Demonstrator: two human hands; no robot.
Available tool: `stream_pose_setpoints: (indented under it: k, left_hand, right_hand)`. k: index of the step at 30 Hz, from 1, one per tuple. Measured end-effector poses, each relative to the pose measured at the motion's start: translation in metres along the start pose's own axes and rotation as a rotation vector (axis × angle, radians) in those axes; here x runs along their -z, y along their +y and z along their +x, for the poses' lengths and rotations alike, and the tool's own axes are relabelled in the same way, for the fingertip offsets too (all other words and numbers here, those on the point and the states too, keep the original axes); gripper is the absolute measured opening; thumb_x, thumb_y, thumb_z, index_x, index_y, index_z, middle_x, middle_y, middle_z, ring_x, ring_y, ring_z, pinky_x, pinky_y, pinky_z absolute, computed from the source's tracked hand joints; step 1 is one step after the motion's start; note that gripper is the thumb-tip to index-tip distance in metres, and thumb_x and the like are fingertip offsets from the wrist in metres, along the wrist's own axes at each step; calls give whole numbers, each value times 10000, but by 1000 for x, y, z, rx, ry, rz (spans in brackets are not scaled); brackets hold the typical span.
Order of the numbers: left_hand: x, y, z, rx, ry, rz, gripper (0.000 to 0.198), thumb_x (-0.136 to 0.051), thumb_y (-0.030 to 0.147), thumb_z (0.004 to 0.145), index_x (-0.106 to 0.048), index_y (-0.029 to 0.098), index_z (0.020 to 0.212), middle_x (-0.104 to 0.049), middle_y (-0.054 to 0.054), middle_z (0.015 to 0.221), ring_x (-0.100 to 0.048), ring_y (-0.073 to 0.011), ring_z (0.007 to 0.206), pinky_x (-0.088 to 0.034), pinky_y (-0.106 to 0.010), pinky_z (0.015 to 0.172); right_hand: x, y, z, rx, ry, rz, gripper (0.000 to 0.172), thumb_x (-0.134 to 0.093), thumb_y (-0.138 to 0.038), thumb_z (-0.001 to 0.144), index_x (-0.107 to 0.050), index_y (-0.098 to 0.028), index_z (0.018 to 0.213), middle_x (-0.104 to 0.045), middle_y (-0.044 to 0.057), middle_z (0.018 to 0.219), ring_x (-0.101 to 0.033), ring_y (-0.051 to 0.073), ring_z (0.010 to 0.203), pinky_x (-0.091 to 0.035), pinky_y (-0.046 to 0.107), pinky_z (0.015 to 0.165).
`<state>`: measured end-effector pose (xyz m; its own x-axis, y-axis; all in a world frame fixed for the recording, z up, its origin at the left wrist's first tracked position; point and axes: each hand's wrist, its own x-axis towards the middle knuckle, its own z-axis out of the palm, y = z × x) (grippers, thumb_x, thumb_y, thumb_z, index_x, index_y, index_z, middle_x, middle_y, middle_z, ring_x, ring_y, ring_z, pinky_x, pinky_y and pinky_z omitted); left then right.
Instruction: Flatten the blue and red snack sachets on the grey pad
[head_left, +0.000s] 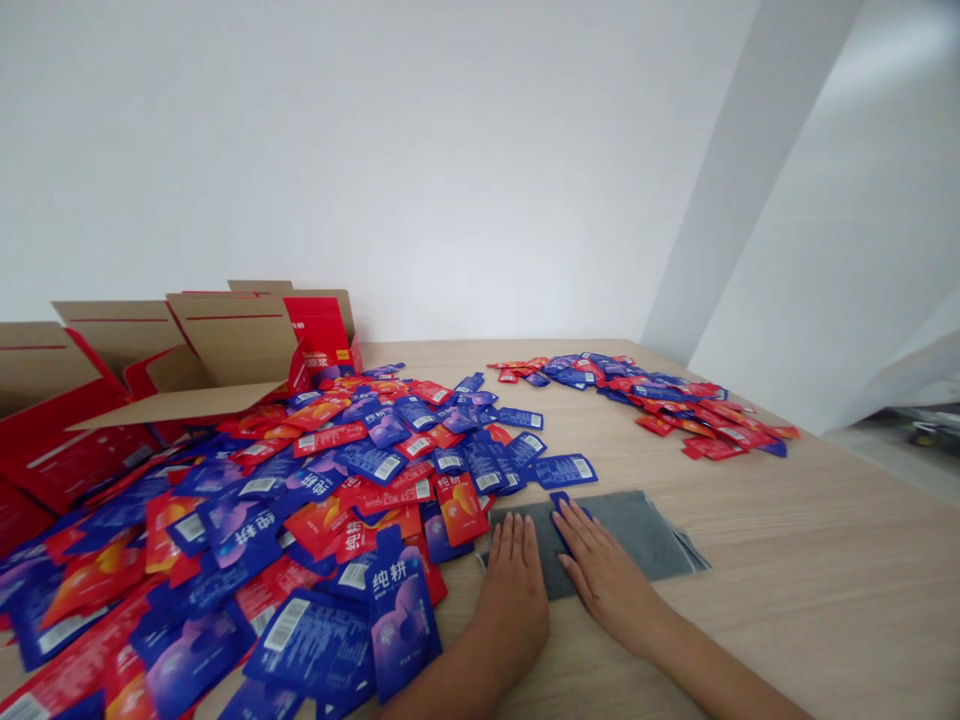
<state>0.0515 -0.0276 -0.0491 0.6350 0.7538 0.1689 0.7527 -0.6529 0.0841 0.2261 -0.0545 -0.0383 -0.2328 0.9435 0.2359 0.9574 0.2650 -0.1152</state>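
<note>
A folded grey cloth [637, 530] lies on the wooden table. My left hand [516, 570] rests flat on its left end, fingers stretched out and side by side. My right hand [600, 570] lies flat over a blue pouch [557, 503] on the cloth. Most of that pouch is hidden under the fingers; its top end and a bit of its edge show. Left of my hands spreads a big heap of blue pouches [405, 620] and red pouches [459, 508], some close to the cloth's left edge.
Open red cardboard boxes [67, 440] with brown insides stand at the back left, behind the heap. A second, smaller pile of red and blue pouches [660, 395] lies at the back right, near the edge of the table [825, 560]. A white wall rises behind.
</note>
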Motion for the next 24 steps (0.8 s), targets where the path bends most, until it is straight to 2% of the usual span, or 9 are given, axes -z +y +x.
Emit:
stream_pose_setpoints:
  k: [4,9,13,18,24]
  left_hand:
    - [2,0,0,-7,-9,-2,614,-339,88,777,-263,-15,1377,-257,-213,1431,-181,-303,1331,-234,-433,1070]
    - [-4,0,0,-5,23,-11,624,-362,99,771,-264,-12,1378,-250,-221,1430,-192,-308,1328,-239,-431,1068]
    - [-6,0,1,4,35,13,615,-364,87,767,-289,-2,1371,-280,-211,1423,-206,-298,1328,-241,-434,1065]
    - [0,1,2,-9,25,16,602,-359,80,764,-316,-4,1359,-297,-213,1414,-227,-299,1321,-252,-437,1061]
    - [0,0,1,9,16,-47,634,-362,91,752,-286,7,1376,-272,-202,1429,-209,-296,1329,-241,-451,1065]
  right_hand:
    - [8,-6,-11,40,-42,36,483,-333,-316,926,-367,-144,1375,-297,116,1448,-242,217,1339,-291,459,1066]
    - [6,-8,-20,61,-42,38,491,-339,-330,925,-351,-156,1384,-283,112,1452,-243,224,1339,-299,464,1061]
    - [7,-11,5,35,-53,28,482,-349,-307,920,-385,-120,1363,-312,135,1435,-263,224,1332,-297,466,1060]
    - [8,-15,32,20,-33,29,470,-395,-287,896,-430,-125,1336,-349,145,1419,-279,237,1325,-298,470,1059]
    - [4,-23,5,23,-61,104,587,-415,-166,795,-363,-117,1377,-291,145,1447,-245,240,1338,-258,488,1073]
